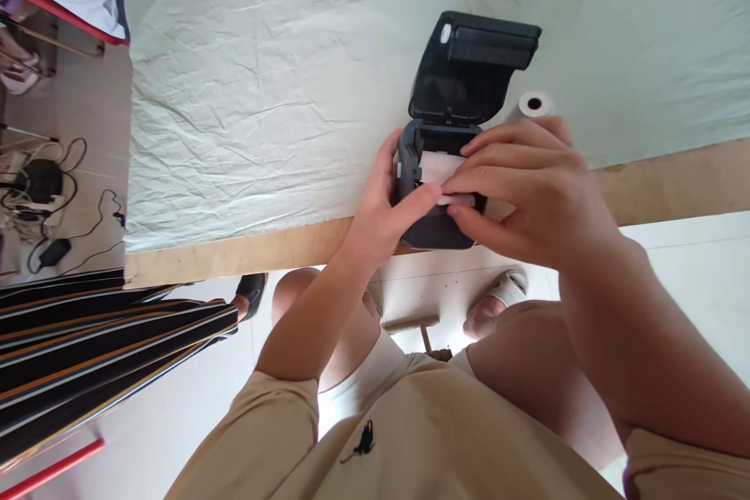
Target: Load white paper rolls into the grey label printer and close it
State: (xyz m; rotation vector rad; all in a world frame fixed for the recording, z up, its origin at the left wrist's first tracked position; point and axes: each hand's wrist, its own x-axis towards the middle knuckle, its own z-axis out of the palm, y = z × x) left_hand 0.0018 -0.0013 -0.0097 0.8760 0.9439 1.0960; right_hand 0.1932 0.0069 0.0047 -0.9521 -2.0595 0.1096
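Note:
A small black receipt printer [437, 233] lies at the near edge of the cloth-covered table, its lid [460, 86] swung up and away from me. Inside its bay sits a white paper roll [438, 166]. My left hand [378, 215] wraps round the printer's left side, with the thumb over the front of the bay touching the paper. From the right, my right hand [533, 183] reaches over the bay, its thumb and fingers pinching the loose end of the paper. The right part of the roll is hidden behind those fingers.
Another paper roll [546, 101] stands on the pale green cloth [263, 94], just behind my right hand. The wooden table edge [234, 254] runs below it. Cables and a black adapter [55, 252] lie on the floor at left, near a person's striped clothing [117, 351].

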